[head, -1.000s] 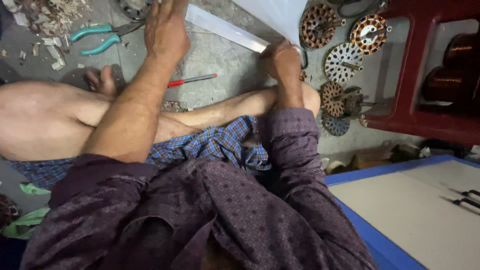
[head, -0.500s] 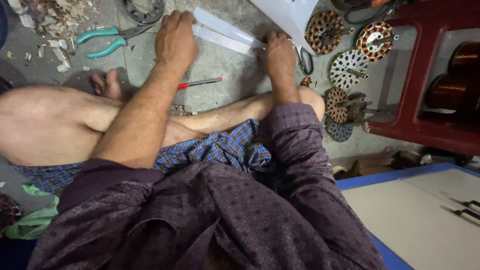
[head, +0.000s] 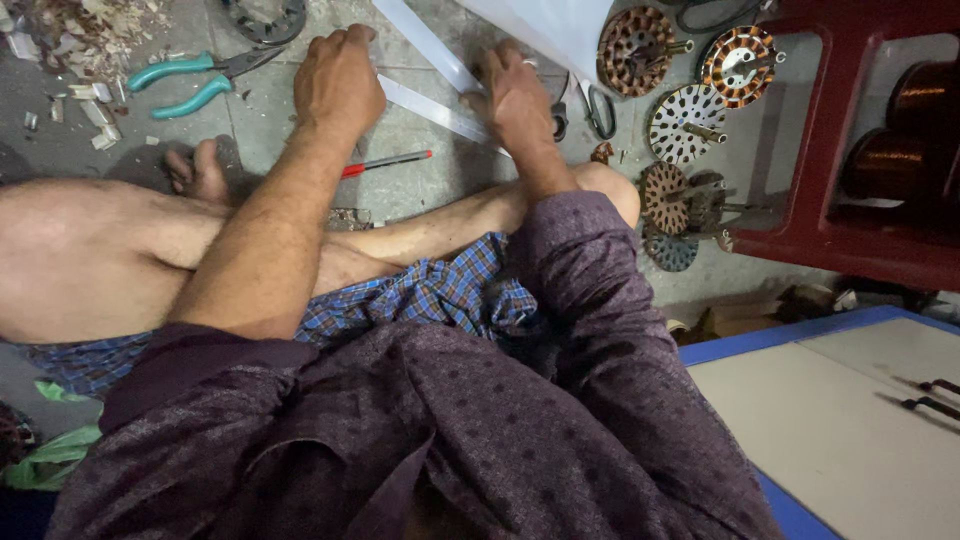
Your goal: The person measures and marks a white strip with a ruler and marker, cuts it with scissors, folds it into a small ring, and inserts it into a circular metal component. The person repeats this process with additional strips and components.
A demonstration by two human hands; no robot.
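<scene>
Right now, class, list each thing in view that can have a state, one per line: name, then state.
left hand: pressing on the white strip
right hand: gripping the strip's other end
pliers: lying on the floor, handles apart
scissors: lying flat
red pen: lying unused
wound stators: set down on the floor

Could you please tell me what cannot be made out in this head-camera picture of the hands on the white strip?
- Head view: left hand fingertips, curled over the white strip.
- Right hand palm and its grip, hidden by its back.
- White sheet, cut off by the top edge.
- Scissors, partly behind the right hand.
</scene>
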